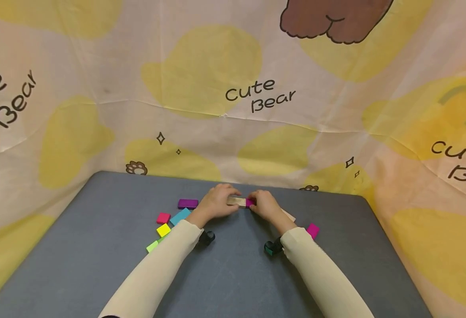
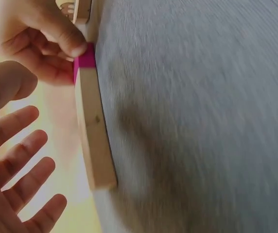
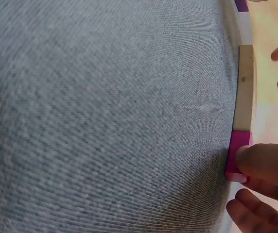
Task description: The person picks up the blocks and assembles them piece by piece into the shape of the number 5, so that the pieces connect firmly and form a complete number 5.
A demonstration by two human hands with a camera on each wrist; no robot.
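A long wood block [image 2: 96, 131] lies by the middle of the bench's [image 1: 233, 274] far edge. Its long way runs side to side, nearly in line with that edge. One end points to the left edge, and the other touches a magenta block [image 3: 236, 144]. The right hand's [image 1: 266, 205] grip pinches the magenta block, with the thumb on the near side, maybe so it sits snug and straight against the wood. The left hand's [image 1: 218, 201] grip is wide, its fingers apart and holding nothing. It is just beside the wood, perhaps close so it can steady it. Toward the left edge are a purple block [image 1: 188, 204], a red block [image 1: 163, 218] and a yellow block [image 1: 163, 230], maybe set aside to leave room.
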